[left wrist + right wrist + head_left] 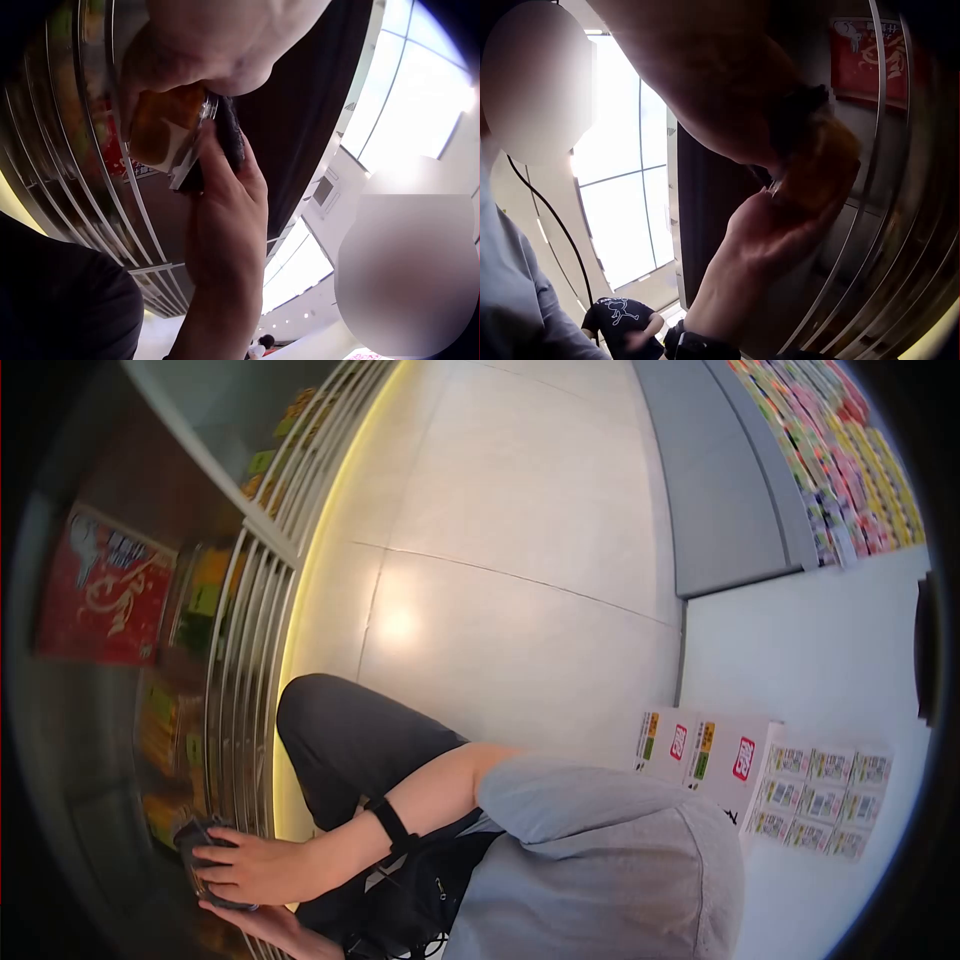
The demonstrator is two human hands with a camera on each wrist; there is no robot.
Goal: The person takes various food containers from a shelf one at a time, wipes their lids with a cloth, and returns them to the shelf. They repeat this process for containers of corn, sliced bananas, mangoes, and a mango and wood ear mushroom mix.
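Both hands hold a clear plastic food box (156, 141) with a black base and orange-brown food inside, in front of the shelf rails. In the head view my right hand (265, 865) lies across the box's dark side (225, 875), fingers spread over it and bent at the edge. My left hand (275, 930) holds it from the other side, mostly hidden by the right. In the right wrist view the left hand (761, 232) cups round the box (817, 169). From the left wrist, the right hand's fingers (216, 161) hold the black side.
Metal rails (235, 680) front the shelf on the left. Behind them stand a red box (105, 590) and packaged foods (165, 725). A grey counter (720, 490) with colourful packages is at upper right, a white surface with label sheets (820, 800) below. Another person (622, 326) stands behind.
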